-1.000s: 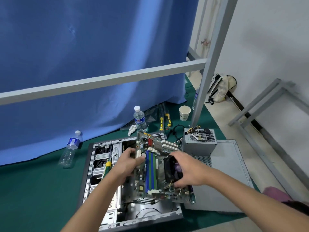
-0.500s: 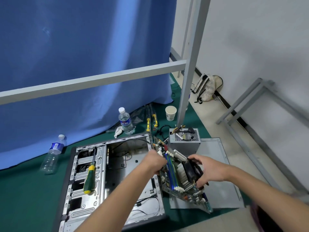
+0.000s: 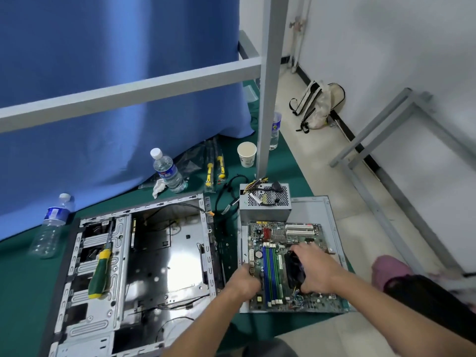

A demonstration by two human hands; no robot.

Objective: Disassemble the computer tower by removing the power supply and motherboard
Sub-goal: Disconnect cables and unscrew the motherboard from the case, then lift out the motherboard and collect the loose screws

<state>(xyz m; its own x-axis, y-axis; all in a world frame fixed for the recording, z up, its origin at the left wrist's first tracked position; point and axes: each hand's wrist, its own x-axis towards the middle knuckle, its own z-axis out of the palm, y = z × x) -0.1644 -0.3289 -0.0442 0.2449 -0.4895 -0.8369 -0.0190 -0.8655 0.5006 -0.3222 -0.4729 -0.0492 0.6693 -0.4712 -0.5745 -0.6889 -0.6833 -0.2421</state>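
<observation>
The green motherboard (image 3: 283, 243) lies flat on the grey side panel (image 3: 327, 210), right of the open tower case (image 3: 164, 256). My left hand (image 3: 244, 282) grips the board's left edge. My right hand (image 3: 316, 269) grips the black CPU fan (image 3: 292, 269) on the board. The grey power supply (image 3: 265, 204) stands on the panel just behind the board, its cables on top. The case lies on its side with its motherboard bay bare, loose wires inside.
A green-and-yellow screwdriver (image 3: 101, 271) rests on the case's drive bays. Two water bottles (image 3: 168, 171) (image 3: 51, 225), a paper cup (image 3: 246, 154) and yellow-handled tools (image 3: 215, 170) lie on the green mat by the blue curtain. A grey metal post (image 3: 268, 86) rises behind the power supply.
Both hands carried the motherboard out of the case, rightward, and lowered it flat onto the side panel. The head camera turned right with it.
</observation>
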